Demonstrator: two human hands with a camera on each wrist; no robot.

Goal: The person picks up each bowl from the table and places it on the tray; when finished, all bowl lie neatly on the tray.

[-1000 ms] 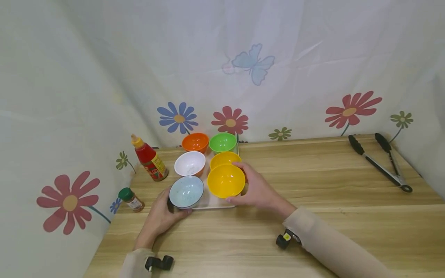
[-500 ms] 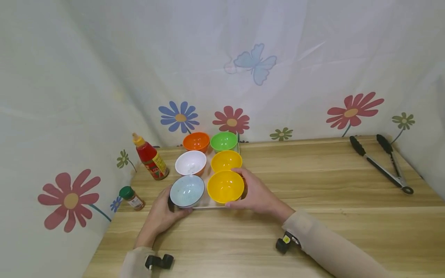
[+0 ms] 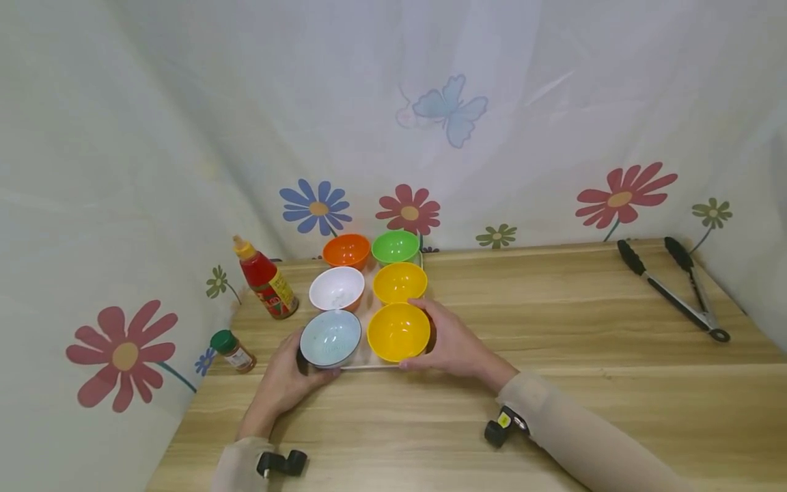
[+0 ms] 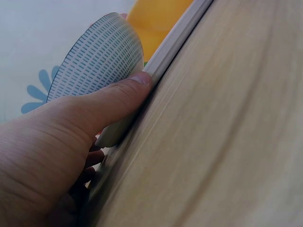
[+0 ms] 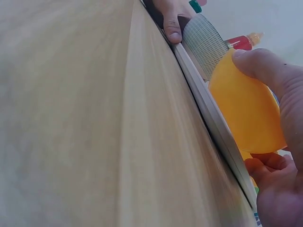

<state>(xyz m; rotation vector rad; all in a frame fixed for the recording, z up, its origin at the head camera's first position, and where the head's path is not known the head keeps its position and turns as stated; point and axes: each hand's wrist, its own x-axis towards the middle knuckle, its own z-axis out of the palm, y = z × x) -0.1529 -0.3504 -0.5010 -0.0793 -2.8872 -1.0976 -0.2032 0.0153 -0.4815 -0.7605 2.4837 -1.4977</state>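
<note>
My left hand [image 3: 289,379] grips the near left corner of a white tray [image 3: 369,367], its thumb along the rim [image 4: 182,30] in the left wrist view. Close beside that hand, a pale blue bowl [image 3: 330,338] with a dashed pattern on its outside stands on the tray. My right hand [image 3: 451,339] holds a yellow bowl [image 3: 398,333] at the tray's near right, thumb on the near side and fingers round the far side. Behind these are a second yellow bowl [image 3: 400,283], a white-lined bowl [image 3: 337,288], an orange bowl [image 3: 347,251] and a green bowl [image 3: 395,247].
Left of the tray stand a red sauce bottle [image 3: 266,280] and a green-capped spice jar [image 3: 233,351]. Black-tipped tongs [image 3: 676,294] lie spread at the table's far right. A flower-printed curtain [image 3: 529,171] hangs along the back and sides.
My right hand has brought the near yellow bowl toward me and down onto the tray's front right, uncovering more of the yellow bowl behind. The left hand has stayed at the tray corner.
</note>
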